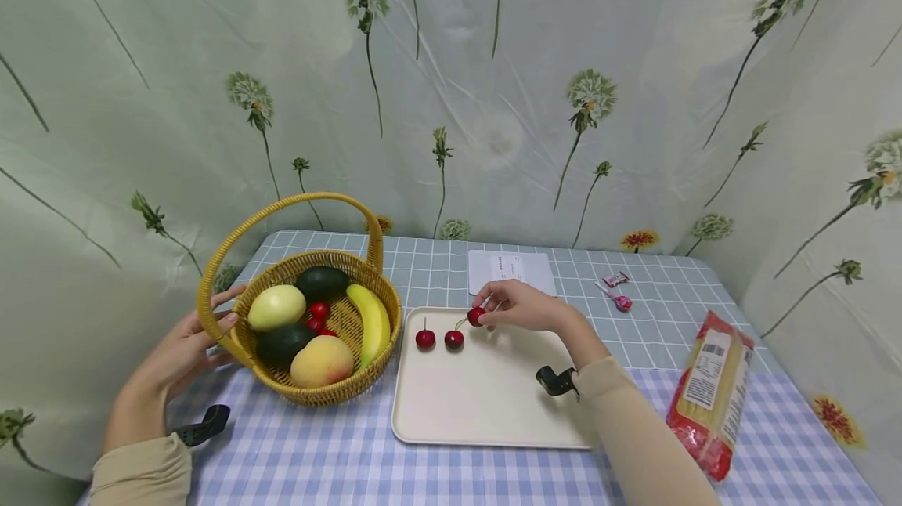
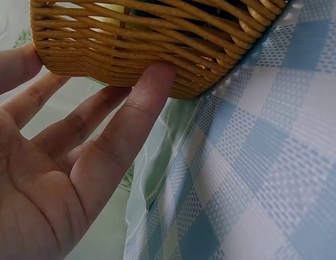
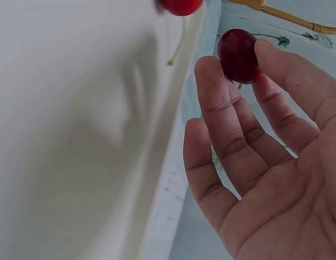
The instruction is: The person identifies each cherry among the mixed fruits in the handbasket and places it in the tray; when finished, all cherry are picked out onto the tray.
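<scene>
My right hand [image 1: 517, 306] pinches a dark red cherry [image 3: 237, 56] between thumb and fingertips, above the far edge of a cream tray [image 1: 486, 408]. Two more cherries with stems, a left one [image 1: 425, 339] and a right one [image 1: 454, 341], lie on the tray near that edge. On the left, my left hand [image 1: 179, 353] touches the side of a yellow wicker basket [image 2: 114, 46] with its fingers extended. Inside the basket are a banana [image 1: 370, 324], a peach [image 1: 322, 362], a pale yellow-green fruit [image 1: 277, 308], two dark green fruits and several small red ones.
Behind the tray lies a white card-like sheet [image 1: 535, 271]. A wrapped candy [image 1: 616, 279] and a lollipop [image 1: 622, 303] are at the back right. A red-and-clear pack of noodles [image 1: 712, 392] lies at the right. The basket's tall handle [image 1: 282, 204] stands upright.
</scene>
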Action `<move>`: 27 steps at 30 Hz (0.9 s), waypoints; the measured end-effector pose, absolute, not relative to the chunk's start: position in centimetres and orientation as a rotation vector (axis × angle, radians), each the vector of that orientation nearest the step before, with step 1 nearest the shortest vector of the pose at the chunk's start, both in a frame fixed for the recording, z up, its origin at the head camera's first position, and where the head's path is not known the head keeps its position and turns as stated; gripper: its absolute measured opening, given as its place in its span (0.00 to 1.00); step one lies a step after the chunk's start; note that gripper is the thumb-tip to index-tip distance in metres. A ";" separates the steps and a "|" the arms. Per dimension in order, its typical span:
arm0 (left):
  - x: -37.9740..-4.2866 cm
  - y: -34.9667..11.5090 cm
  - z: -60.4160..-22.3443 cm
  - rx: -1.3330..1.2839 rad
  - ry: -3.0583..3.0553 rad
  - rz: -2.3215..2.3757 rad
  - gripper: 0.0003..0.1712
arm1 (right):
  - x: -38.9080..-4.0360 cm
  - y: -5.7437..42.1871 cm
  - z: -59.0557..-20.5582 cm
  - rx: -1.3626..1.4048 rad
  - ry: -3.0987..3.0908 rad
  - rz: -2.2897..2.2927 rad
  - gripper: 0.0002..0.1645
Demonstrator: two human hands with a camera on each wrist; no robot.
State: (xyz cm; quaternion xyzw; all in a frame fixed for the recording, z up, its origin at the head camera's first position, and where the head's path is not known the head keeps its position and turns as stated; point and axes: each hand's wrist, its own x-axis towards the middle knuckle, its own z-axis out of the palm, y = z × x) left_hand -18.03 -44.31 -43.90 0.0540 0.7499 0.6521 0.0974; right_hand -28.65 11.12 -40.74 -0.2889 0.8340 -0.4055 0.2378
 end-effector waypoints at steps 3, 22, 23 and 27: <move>-18.0 -44.3 -43.9 0.175 2.210 1.943 0.37 | -28.5 11.5 -41.5 -0.794 2.256 -1.109 0.15; -17.9 -44.5 -44.1 0.188 2.177 1.970 0.36 | -28.2 11.8 -43.4 -0.776 2.309 -1.035 0.11; -18.0 -44.5 -44.1 0.190 2.174 1.974 0.35 | -28.2 11.9 -43.5 -0.776 2.313 -1.037 0.11; -18.2 -44.5 -44.2 0.200 2.160 2.000 0.34 | -28.2 12.3 -43.6 -0.769 2.306 -1.050 0.11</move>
